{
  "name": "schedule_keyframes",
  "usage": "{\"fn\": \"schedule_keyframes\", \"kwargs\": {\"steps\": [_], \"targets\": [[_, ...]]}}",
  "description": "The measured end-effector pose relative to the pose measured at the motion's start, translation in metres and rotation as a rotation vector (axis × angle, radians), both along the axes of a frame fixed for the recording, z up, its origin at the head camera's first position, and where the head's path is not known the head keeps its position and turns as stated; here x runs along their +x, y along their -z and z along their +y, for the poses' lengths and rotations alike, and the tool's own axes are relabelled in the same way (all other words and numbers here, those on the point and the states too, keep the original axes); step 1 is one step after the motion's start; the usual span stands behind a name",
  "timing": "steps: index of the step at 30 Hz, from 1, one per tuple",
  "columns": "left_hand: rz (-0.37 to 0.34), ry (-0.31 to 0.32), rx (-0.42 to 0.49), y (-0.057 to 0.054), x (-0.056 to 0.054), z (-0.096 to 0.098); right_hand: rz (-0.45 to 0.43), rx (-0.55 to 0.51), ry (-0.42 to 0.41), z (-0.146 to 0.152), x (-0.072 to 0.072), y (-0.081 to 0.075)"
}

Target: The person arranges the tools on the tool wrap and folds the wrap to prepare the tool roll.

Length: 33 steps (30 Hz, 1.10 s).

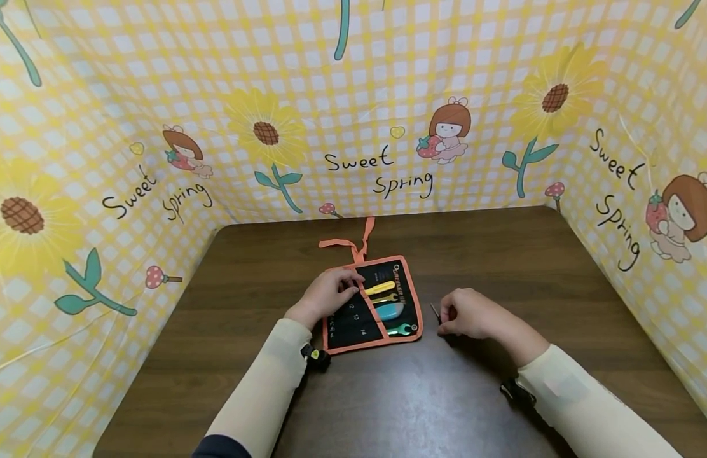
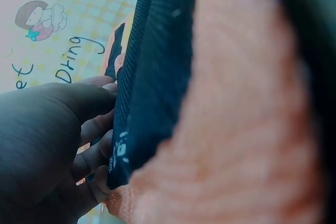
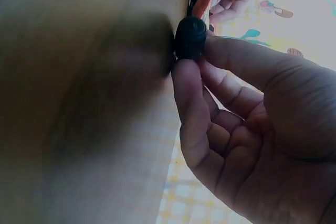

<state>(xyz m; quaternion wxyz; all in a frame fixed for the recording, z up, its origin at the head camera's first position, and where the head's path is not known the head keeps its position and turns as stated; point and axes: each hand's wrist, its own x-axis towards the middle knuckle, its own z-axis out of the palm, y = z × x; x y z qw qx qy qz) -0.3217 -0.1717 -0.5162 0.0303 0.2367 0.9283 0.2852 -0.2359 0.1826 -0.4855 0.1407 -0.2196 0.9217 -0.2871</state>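
A black roll-up tool pouch (image 1: 344, 321) with orange edging lies unfolded on the table. Its pockets hold a yellow-handled tool (image 1: 380, 287), a yellow wrench (image 1: 386, 298), a light-blue tool (image 1: 390, 311) and a green wrench (image 1: 400, 329). My left hand (image 1: 329, 294) rests on the pouch's left part, fingertips touching the fabric by the slanted orange pocket edge. To the right of the pouch, my right hand (image 1: 470, 313) pinches a small screwdriver (image 3: 190, 38) between thumb and index finger, low over the table. Its dark handle end shows in the right wrist view; its thin metal shaft points away in the head view.
Orange tie straps (image 1: 359, 247) stretch from the pouch's far edge toward the back. The brown wooden table (image 1: 262, 292) is walled on the back and both sides by a yellow checked cloth (image 1: 353, 114) with flower and cartoon prints.
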Motion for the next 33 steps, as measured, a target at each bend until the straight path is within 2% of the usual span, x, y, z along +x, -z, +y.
{"fn": "schedule_keyframes", "kwargs": {"steps": [5,12,24,33], "targets": [[0.004,-0.007,-0.035,-0.001,0.000,0.002,0.044,0.035,0.002,0.005,0.000,-0.002],[0.001,-0.002,-0.030,-0.002,0.000,0.003,0.057,0.030,0.001,0.010,0.004,-0.003],[0.038,0.013,-0.038,0.001,-0.001,0.003,0.019,0.090,0.038,0.022,0.008,-0.004],[0.059,0.012,-0.029,0.004,-0.003,0.002,0.001,0.070,0.030,0.030,0.008,-0.004]]}}
